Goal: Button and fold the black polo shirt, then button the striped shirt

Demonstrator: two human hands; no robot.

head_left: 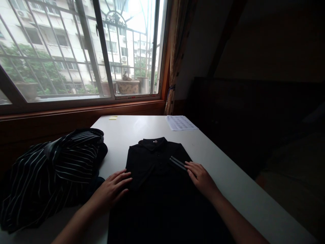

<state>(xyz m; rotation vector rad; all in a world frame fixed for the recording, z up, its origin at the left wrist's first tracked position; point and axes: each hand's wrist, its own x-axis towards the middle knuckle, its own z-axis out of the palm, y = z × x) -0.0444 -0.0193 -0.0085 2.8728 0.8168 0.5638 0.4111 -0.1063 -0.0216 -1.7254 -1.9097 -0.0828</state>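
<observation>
A black polo shirt [157, 193] lies on the white table, its collar pointing away from me and its lower part running out of view at the bottom. The sleeves are folded inward over the chest; the one on the right shows two grey stripes near its cuff. My left hand [114, 184] rests open on the shirt's left edge, fingers stretched out. On the opposite side my right hand [201, 178] lies open, its fingertips touching the folded sleeve by the striped cuff. Neither hand grips the cloth.
A heap of dark striped clothes [68, 166] stands at the table's left. Printed sheets [181, 122] and a yellow sticky note [113, 118] lie along the far edge of the white table [215, 152]. Beyond are a barred window [109, 51] and a tied curtain [175, 54].
</observation>
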